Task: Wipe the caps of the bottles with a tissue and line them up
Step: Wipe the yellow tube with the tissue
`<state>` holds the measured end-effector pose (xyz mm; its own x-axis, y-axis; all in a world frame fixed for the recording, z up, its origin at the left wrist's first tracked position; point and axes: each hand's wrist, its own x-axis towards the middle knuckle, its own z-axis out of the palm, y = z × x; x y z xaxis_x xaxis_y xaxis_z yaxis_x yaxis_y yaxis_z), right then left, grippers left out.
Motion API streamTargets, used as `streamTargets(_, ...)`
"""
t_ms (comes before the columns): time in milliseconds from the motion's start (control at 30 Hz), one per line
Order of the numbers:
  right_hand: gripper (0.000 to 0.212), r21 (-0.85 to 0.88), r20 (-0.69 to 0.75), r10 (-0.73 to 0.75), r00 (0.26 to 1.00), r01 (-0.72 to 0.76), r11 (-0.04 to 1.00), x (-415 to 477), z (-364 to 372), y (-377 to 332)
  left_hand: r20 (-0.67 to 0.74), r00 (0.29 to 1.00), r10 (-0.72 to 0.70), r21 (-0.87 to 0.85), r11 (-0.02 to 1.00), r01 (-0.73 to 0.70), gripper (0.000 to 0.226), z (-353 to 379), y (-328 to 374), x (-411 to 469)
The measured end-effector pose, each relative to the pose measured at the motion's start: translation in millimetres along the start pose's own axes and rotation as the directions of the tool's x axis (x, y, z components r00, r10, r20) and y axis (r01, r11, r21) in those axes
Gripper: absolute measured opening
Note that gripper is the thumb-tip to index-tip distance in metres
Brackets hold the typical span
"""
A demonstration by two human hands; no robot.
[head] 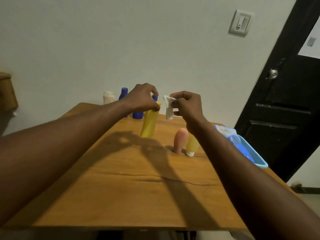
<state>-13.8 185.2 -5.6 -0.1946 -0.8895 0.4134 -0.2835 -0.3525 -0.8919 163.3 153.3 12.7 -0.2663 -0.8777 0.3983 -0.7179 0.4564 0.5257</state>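
Right now the person's left hand [141,99] has its fingers curled round the top of a yellow bottle [149,123], which hangs tilted and seems lifted just clear of the wooden table [121,187], towards its far middle. The right hand [187,108] pinches a crumpled white tissue [168,108] between thumb and fingertips, just beside the bottle's yellow cap but apart from it. To wipe well, I'd say the left fingers ought to slide lower on the body so the cap stands bare, and then the tissue can wrap round it and twist while the other hand keeps the bottle steady. As it is, the gripping fingers cover much of the top, and that looks like the main hindrance. Against the far wall stand a white bottle [108,97] and the blue bottles [138,115], close together and partly hidden behind the left hand and wrist; the row probably forms there. Nearer, under the right forearm, a pink tube [180,141] and a pale yellow tube [191,144] stand on their caps, touching or almost so, and a careless lowering of that arm could topple them. At the right edge lies a blue tray [258,160] holding a packet [225,131], with a black door [277,101] beyond.
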Motion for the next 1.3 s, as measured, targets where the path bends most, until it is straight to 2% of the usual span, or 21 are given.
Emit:
streamTargets(133, 0.021, 0.027, -0.049, 0.021, 0.999, -0.02, 0.999, -42, 20, 16, -0.011, 0.999, -0.043, -0.069, 0.997, 0.042, 0.055, 6, -9, -43)
streamTargets(367, 0.015, -0.042, -0.068, -0.028, 0.997, 0.025, 0.999, -79, 45, 36, -0.05, 0.998, -0.047, -0.137, 0.99, 0.039, 0.054, 17, -24, -84)
streamTargets(500, 0.013, -0.063, -0.123, -0.112, 0.986, 0.105, 0.992, -89, 50, 44, -0.063, 0.997, -0.039, -0.2, 0.979, 0.025, 0.057, 23, -30, -96)
streamTargets(633, 0.012, -0.095, -0.131, -0.219, 0.967, 0.207, 0.974, -96, 50, 55, -0.038, 0.998, -0.044, -0.367, 0.93, 0.027, 0.07, 40, -43, -113)
streamTargets(833, 0.012, -0.151, -0.095, -0.304, 0.948, 0.288, 0.945, -101, 51, 72, -0.093, 0.984, -0.154, -0.522, 0.849, 0.083, 0.062, 69, -58, -127)
streamTargets(933, 0.013, -0.181, -0.085, -0.37, 0.925, 0.351, 0.919, -98, 57, 72, -0.137, 0.979, -0.153, -0.541, 0.839, 0.055, 0.053, 75, -61, -126)
streamTargets(1067, 0.023, -0.291, 0.091, -0.497, 0.863, 0.5, 0.815, -94, 70, 70, -0.138, 0.972, -0.191, -0.59, 0.804, 0.074, 0.042, 79, -68, -117)
streamTargets(1133, 0.025, -0.348, 0.131, -0.53, 0.838, 0.54, 0.766, -91, 73, 71, -0.141, 0.969, -0.202, -0.593, 0.801, 0.08, 0.041, 82, -72, -114)
streamTargets(1200, 0.024, -0.338, 0.084, -0.545, 0.834, 0.538, 0.772, -86, 71, 75, -0.147, 0.973, -0.181, -0.592, 0.803, 0.06, 0.043, 83, -74, -112)
streamTargets(1300, 0.016, -0.289, -0.108, -0.456, 0.883, 0.411, 0.864, -74, 65, 82, -0.15, 0.976, -0.157, -0.6, 0.799, 0.036, 0.047, 85, -74, -111)
